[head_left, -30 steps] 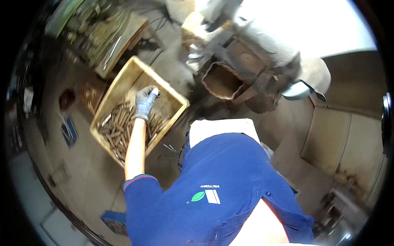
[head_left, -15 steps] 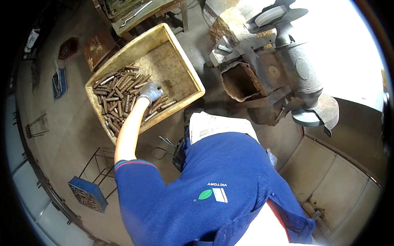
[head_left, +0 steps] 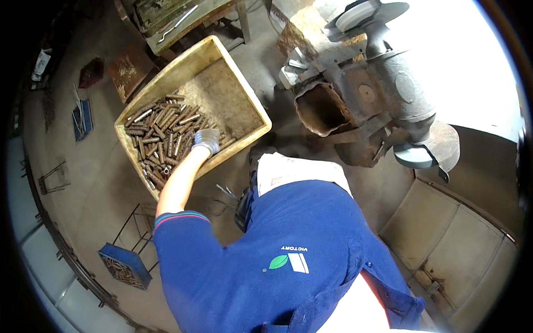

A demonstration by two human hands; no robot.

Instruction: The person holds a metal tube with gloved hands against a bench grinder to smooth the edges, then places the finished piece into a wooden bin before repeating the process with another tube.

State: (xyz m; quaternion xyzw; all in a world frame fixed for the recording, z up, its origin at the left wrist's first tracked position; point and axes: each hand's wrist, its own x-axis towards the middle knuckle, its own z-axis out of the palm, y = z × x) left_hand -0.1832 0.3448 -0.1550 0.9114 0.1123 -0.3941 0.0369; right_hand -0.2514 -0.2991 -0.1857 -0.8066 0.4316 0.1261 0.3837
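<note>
My left hand (head_left: pixel 207 139), in a pale grey glove, reaches down into a yellow plastic bin (head_left: pixel 245 79). It rests at the near right edge of a heap of short rusty metal rods (head_left: pixel 161 129), some of them with shiny sides. The fingers point down among the rods and are hidden by the back of the hand, so I cannot make out a grip. Bare floor of the bin shows at its far right side. My right hand is out of view behind my body.
A bench grinder (head_left: pixel 405 89) with two wheels stands at the right, beside an open rusty metal duct (head_left: pixel 322 110). A wooden bench (head_left: pixel 191 22) holds a metal rod tool beyond the bin. A blue box (head_left: pixel 125 266) of small parts sits at the lower left.
My left hand has moved slightly nearer to me and lower into the rods, its fingers turning out of sight. My right hand, partly visible at my right side before, is now hidden.
</note>
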